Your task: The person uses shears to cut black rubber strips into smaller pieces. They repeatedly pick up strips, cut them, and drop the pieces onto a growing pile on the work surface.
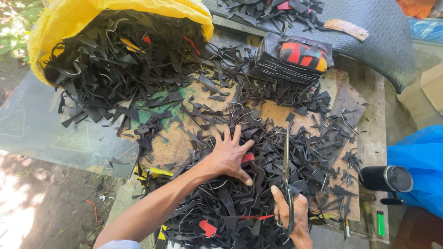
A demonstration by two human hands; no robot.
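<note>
Board (277, 113) held black scraps (258, 152); left hand (229, 157) pressed them, fingers spread; right hand (291, 214) gripped closed scissors (286, 175).

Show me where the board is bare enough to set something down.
Bare brown board shows between the stack of cut pieces and the scissors in the right hand. A green-brown patch lies below the yellow sack. Around the left hand, black scraps crowd everything.

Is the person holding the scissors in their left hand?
No, the scissors are gripped in the right hand; the left hand presses the black scraps.
</note>
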